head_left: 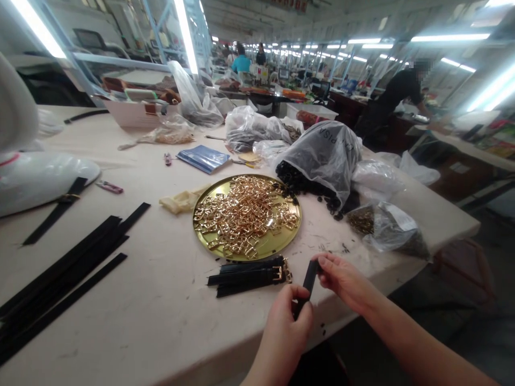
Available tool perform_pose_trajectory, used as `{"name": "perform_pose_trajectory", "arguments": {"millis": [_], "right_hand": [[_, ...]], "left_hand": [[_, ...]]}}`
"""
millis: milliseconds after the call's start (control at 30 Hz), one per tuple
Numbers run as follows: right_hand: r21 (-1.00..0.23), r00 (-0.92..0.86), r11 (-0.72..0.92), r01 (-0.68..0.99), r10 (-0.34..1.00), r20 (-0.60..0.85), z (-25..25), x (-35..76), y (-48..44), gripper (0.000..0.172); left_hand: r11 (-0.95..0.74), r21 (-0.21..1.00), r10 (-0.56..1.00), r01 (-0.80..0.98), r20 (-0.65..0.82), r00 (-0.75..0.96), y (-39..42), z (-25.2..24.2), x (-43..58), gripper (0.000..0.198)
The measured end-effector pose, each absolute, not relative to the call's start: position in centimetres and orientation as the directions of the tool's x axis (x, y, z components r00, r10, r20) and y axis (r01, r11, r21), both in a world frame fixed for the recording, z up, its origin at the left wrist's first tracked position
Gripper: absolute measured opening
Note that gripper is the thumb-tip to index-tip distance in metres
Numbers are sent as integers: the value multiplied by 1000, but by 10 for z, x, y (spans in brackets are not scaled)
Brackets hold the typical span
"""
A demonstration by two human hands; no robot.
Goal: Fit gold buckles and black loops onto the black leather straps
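Over the table's near edge, a short black strap (309,277) is held between my two hands. My left hand (290,311) pinches its lower part between thumb and fingers. The fingertips of my right hand (336,276) close on its upper end; whether they also hold something small there, I cannot tell. Just left of my hands lies a stack of black straps with gold buckles (251,274), the buckle ends facing right. Behind that stack, a round gold tray (209,244) carries a heap of small gold buckles (249,209).
Long black strips (68,268) lie at the left. Black loops spill from a plastic bag (325,155) behind the tray, with another bag of metal pieces (388,228) to its right. A blue booklet (204,158) and a yellowish cloth (183,201) are nearby. A co-worker (396,94) bends at the right back.
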State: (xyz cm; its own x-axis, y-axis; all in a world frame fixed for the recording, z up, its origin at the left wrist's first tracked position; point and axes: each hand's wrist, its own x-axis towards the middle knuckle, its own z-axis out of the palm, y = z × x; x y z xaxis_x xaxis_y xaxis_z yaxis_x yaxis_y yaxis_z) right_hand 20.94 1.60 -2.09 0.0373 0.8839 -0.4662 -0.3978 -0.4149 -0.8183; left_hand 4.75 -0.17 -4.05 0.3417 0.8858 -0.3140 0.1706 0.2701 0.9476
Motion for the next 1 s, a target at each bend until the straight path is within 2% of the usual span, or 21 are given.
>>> {"name": "perform_pose_trajectory", "arguments": {"millis": [133, 367, 533, 633, 700, 767, 833, 933, 1000], "right_hand": [[-822, 47, -429, -375, 877, -479, -27, 210, 24, 26], [-860, 64, -453, -236, 876, -479, -37, 215, 33, 26], [-904, 96, -422, -72, 899, -427, -36, 219, 35, 26], [-924, 26, -379, 53, 925, -378, -32, 217, 32, 25], [-923, -35, -376, 84, 924, -380, -30, 212, 28, 25], [-929, -42, -369, 43, 928, -370, -29, 205, 22, 30], [-940, -14, -336, -65, 942, -336, -28, 196, 17, 32], [-930, -43, -297, -217, 955, -295, -28, 180, 8, 24], [-928, -72, -282, -242, 959, -273, -27, 168, 3, 21]], "left_hand": [[287, 946, 879, 154, -323, 350, 5, -49, 47, 11], [288, 938, 869, 190, -340, 359, 15, -46, 48, 12], [189, 943, 870, 273, -289, 398, 20, -37, 43, 13], [106, 961, 851, 256, -221, 477, 22, -36, 37, 16], [112, 966, 851, 235, -215, 479, 24, -36, 33, 19], [162, 966, 855, 202, -239, 460, 25, -37, 32, 27], [218, 964, 855, 150, -263, 447, 24, -36, 31, 37], [249, 965, 861, 81, -259, 438, 18, -34, 31, 47], [252, 966, 877, 57, -253, 409, 13, -32, 31, 51]]}}
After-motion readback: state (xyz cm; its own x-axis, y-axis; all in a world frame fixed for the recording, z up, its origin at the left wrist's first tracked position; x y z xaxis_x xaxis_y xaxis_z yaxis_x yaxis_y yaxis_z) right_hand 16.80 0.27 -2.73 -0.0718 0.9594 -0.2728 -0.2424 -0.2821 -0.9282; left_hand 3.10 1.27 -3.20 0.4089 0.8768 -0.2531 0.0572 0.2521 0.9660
